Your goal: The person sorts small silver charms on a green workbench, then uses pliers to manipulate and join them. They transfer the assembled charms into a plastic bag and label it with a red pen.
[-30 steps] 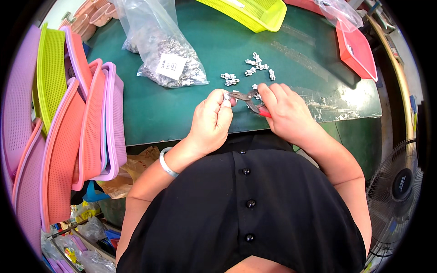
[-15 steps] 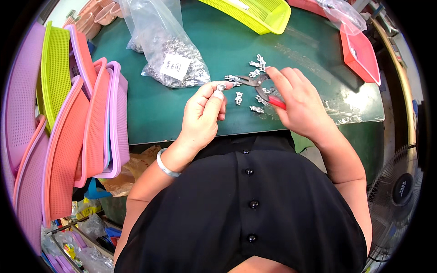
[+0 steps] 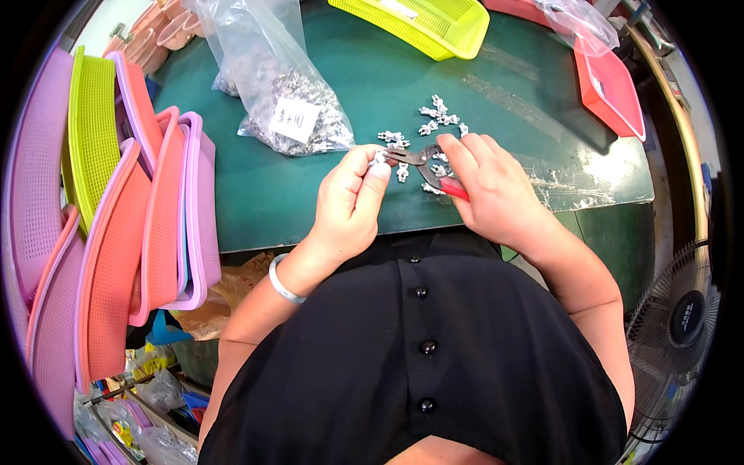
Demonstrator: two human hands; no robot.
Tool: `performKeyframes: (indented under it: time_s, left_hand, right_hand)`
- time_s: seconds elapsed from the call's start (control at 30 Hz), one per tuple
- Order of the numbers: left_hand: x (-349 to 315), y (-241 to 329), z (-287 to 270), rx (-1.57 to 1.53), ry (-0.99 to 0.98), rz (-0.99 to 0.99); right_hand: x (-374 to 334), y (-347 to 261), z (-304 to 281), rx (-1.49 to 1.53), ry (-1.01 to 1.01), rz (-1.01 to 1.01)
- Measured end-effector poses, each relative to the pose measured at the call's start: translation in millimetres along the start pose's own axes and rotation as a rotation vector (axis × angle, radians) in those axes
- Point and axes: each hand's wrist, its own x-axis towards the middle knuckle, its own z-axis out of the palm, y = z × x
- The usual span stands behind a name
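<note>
My left hand pinches a small silver bear-shaped charm between thumb and forefinger. In my right hand is a pair of pliers with red handles, their dark jaws slightly apart. The tips of the jaws reach the charm, though I cannot tell whether they grip it. Around the pliers lie several more silver charms on the green table, some partly hidden by the tool and my right hand. One charm lies just below the jaws.
A clear plastic bag full of silver charms, with a white label, lies left of my hands. Stacked pink, purple and green baskets stand at the left. A yellow-green basket and a red tray sit farther back; a fan is at right.
The pliers have moved left and slightly down with my right hand, bringing their jaws to the charm in my left hand. My left hand has shifted slightly right.
</note>
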Motion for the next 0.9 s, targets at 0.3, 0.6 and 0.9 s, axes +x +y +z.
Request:
performKeyframes:
  time_s: [0.3, 0.6, 0.9]
  left_hand:
    - [-0.1, 3.3, 6.6, 0.413, 0.121, 0.245]
    - [4.8, 8.3, 4.5, -0.21, 0.124, -0.209]
    - [8.4, 12.0, -0.9, -0.484, 0.03, -0.411]
  right_hand:
    - [-2.9, -7.1, 4.8, -0.034, -0.002, 0.023]
    - [0.9, 3.6, 1.5, 0.084, 0.045, 0.113]
    - [-2.2, 1.1, 3.0, 0.051, 0.033, 0.077]
